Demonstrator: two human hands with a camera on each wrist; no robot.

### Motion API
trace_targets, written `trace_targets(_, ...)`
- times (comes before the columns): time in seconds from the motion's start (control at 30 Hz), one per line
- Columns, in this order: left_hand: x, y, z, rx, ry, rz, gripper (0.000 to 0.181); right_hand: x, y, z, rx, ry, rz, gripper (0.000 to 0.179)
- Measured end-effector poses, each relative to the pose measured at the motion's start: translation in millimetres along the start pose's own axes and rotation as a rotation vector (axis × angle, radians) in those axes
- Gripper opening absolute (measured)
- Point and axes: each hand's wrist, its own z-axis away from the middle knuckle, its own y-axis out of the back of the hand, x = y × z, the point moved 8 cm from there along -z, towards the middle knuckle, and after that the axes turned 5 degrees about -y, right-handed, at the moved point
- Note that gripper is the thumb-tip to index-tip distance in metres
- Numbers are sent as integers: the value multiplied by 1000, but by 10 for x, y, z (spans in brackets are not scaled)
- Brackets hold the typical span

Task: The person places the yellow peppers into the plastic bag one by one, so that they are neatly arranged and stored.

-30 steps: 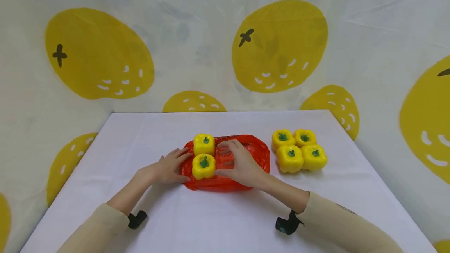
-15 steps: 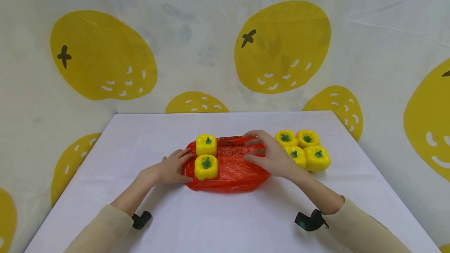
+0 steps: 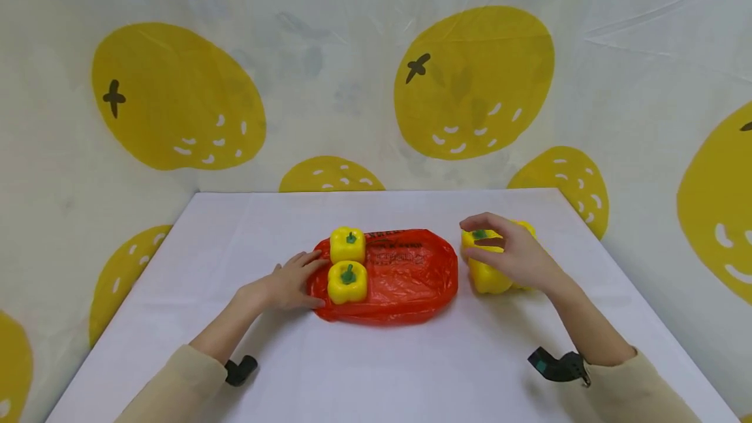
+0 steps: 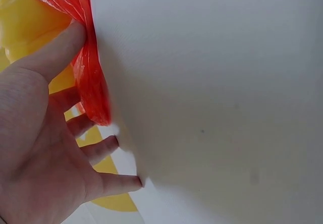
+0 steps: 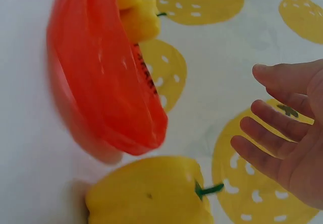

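A red plastic bag with dark print lies in a flat oval shape on the white table. Two yellow bell peppers with green stems sit on its left part, one behind the other. My left hand rests at the bag's left end, fingers spread; in the left wrist view the thumb touches the red plastic. Above the yellow bell peppers on the right, my right hand hovers with bent, parted fingers and hides some of them. The right wrist view shows this hand holding nothing, over a pepper.
The white table reaches back to a pale curtain printed with large yellow fruit. Black wrist cameras hang below both beige sleeves.
My right hand has moved right, from beside the two peppers on the bag to above the right-hand pepper group. The left hand has stayed at the bag's left end.
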Motion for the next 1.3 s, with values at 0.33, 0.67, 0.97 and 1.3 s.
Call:
trace_targets(0.33, 9, 15, -3, 1, 6, 0, 82, 300, 409, 140, 65, -31, 65, 43)
trace_targets(0.67, -1, 16, -21, 4, 8, -5, 82, 679, 743, 318, 96, -54, 64, 45)
trace_targets(0.97, 0, 8, -4, 5, 15, 9, 82, 1020, 774, 446, -90, -199, 92, 65)
trace_targets(1.3, -9, 9, -7, 18, 9, 9, 80, 1193, 719, 493, -148, -198, 74, 72)
